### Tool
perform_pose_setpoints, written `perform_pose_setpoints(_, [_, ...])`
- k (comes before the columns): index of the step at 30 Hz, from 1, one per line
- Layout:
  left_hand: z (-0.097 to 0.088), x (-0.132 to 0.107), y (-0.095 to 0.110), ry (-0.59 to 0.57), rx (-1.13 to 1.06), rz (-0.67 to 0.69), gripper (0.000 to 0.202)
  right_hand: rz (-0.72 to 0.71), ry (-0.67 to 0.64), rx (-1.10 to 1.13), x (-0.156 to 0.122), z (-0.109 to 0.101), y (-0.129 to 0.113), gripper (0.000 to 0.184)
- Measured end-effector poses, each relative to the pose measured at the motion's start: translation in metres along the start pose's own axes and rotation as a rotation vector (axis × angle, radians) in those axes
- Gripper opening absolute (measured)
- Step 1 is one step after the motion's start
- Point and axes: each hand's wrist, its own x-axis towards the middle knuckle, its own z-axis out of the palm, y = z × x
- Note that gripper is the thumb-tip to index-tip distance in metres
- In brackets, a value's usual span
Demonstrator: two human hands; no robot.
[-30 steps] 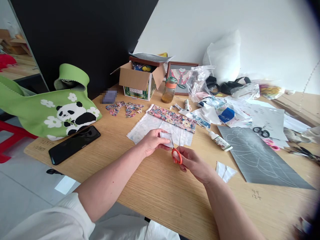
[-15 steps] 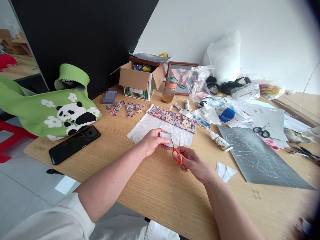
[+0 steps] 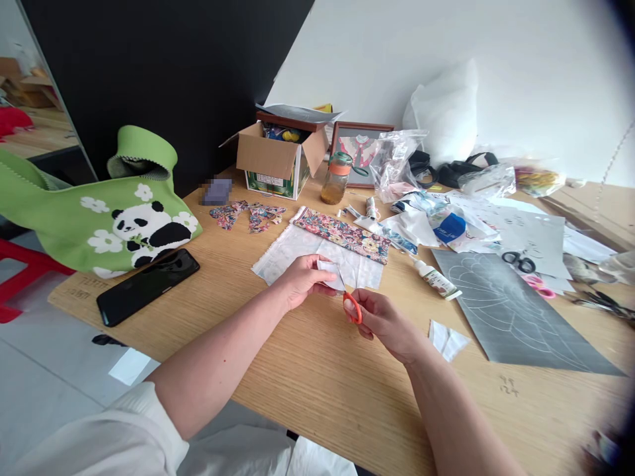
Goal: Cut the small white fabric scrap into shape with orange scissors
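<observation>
Left hand pinched a small white piece between thumb and fingers; right hand was closed on orange scissors, thumb in a handle loop, blades at the piece's right edge; couldn't tell how far the blades stood open; piece sat at the near edge of a white cloth, in view; floral strip lay across that cloth; glue bottle, loose white scrap and grey sheet lay to the right; phone lay left.
</observation>
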Motion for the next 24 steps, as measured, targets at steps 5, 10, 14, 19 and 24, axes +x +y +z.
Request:
perform_pose_setpoints(5, [-0.0004,0.0007,-0.0005,0.024,-0.002,0.007,0.03,0.012,-0.003,-0.003,-0.0006,-0.0004,-0.0003,0.048])
perform_pose_setpoints(10, [0.0011,-0.0004,0.0,0.018,0.01,0.005,0.032,0.016,-0.02,-0.001,-0.0013,0.0004,-0.0025,0.049])
perform_pose_setpoints(14, [0.0011,-0.0013,0.0003,0.005,0.024,-0.001,0.032,0.009,-0.034,0.006,-0.0015,0.0001,-0.0026,0.051])
perform_pose_setpoints(19, [0.0009,-0.002,0.0004,-0.015,0.027,-0.006,0.031,0.01,-0.04,0.009,-0.0016,-0.0001,-0.0017,0.049])
perform_pose_setpoints(24, [0.0007,-0.0019,0.0004,-0.013,0.031,-0.005,0.03,0.003,-0.041,0.015,-0.0007,0.0001,-0.0016,0.048])
